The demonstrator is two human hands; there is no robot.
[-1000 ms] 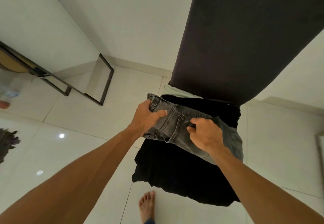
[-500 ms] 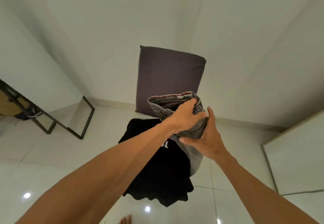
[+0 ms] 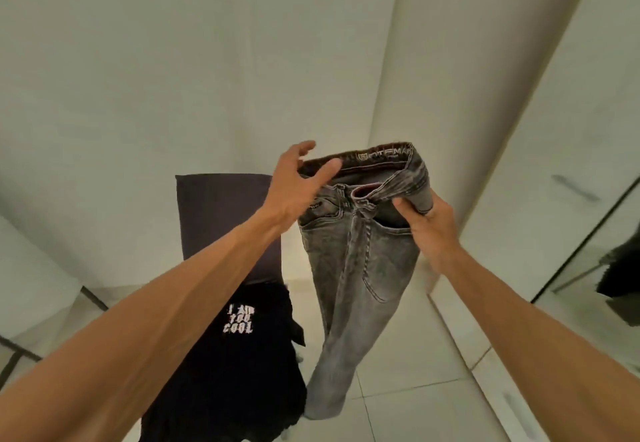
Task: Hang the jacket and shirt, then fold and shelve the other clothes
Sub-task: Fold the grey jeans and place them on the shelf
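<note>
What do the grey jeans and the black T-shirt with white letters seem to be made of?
Jeans: faded grey denim, probably cotton; mottled wash, stitched seams and pockets. T-shirt: soft matte black knit, likely cotton jersey; it drapes limply and carries white print. The exact fibre cannot be told.

One pair of grey jeans, one black T-shirt (white lettering on its front), one dark padded chair, and two bare grips: the left grip and the right grip.

One head-worn wide-angle view, looking forward and down, near the jeans
</note>
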